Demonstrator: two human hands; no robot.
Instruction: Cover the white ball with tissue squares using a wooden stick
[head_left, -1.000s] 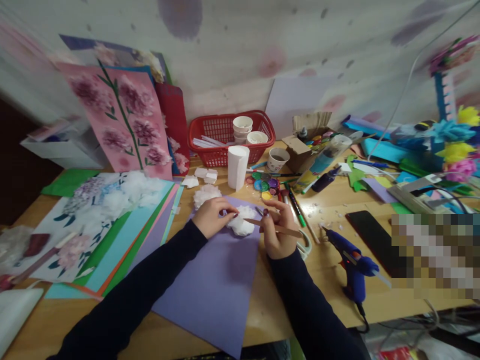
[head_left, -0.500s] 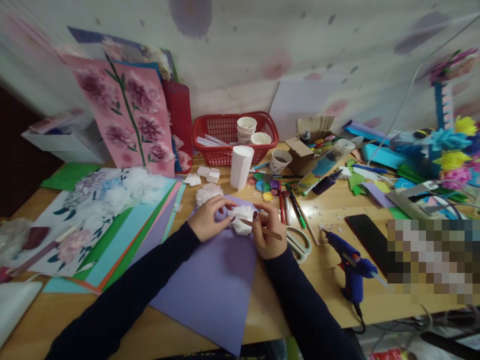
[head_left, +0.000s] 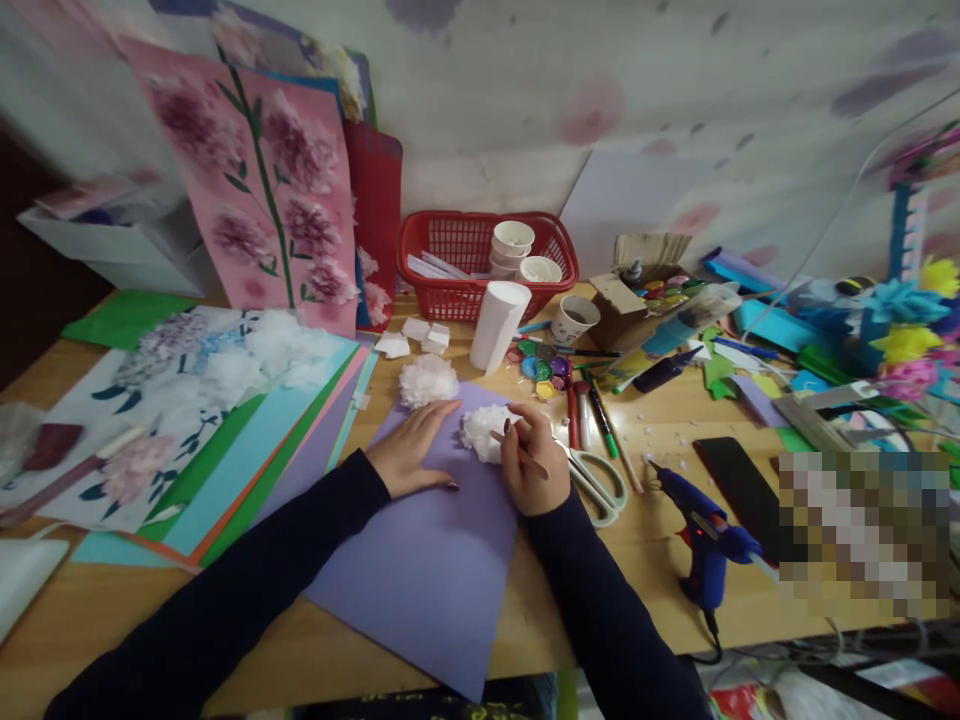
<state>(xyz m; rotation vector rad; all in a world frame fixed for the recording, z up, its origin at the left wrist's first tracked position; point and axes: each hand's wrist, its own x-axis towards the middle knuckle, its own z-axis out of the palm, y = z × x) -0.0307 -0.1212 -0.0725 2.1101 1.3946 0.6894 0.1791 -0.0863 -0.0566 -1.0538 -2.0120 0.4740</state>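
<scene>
A white ruffled paper flower [head_left: 484,432] lies on the purple sheet [head_left: 427,560]. My right hand [head_left: 536,460] pinches a flat wooden craft stick [head_left: 531,462], its tip at the flower's right side. My left hand [head_left: 411,452] rests on the purple sheet left of that flower, fingers stretched and thumb apart, holding nothing. Just beyond its fingertips sits a second fluffy white flower [head_left: 427,381]. Scissors with pale handles [head_left: 600,485] lie right beside my right hand, their blades partly hidden by it.
A white paper roll [head_left: 499,328] stands before a red basket [head_left: 487,295] of paper cups. Paint pots [head_left: 541,368] and pens lie rightward. A blue glue gun [head_left: 705,535] stands near the right front, by a black phone [head_left: 742,490]. Coloured sheets [head_left: 247,460] fan out at left.
My left hand has let go of the white flower and moved down-left onto the purple sheet, fingers spread. My right hand still holds the stick at the flower. The view has shifted slightly.
</scene>
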